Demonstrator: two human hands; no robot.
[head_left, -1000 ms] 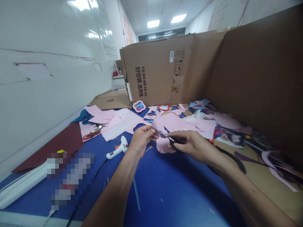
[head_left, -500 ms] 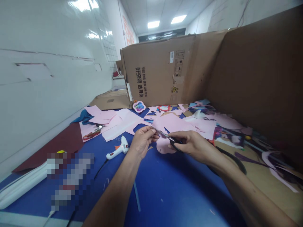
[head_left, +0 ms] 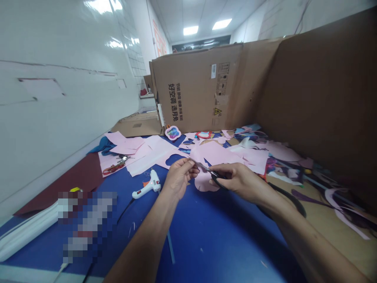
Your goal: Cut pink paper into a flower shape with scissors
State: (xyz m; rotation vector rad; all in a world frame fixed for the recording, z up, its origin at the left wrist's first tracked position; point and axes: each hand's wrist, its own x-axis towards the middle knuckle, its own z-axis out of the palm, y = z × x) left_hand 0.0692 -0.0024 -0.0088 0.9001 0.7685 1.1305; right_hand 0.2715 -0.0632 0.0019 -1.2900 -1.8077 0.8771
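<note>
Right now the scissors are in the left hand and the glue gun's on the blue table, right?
Not quite: the head view shows the scissors in the right hand, not the left hand. The glue gun is on the blue table.

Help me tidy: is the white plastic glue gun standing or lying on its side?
Lying on its side. The white plastic glue gun rests flat, nozzle and handle along the blue tabletop.

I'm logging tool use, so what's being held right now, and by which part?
Scissors, held by their black handles in the right grip. The left grip is near the blades; what, if anything, it holds can't be told.
</note>
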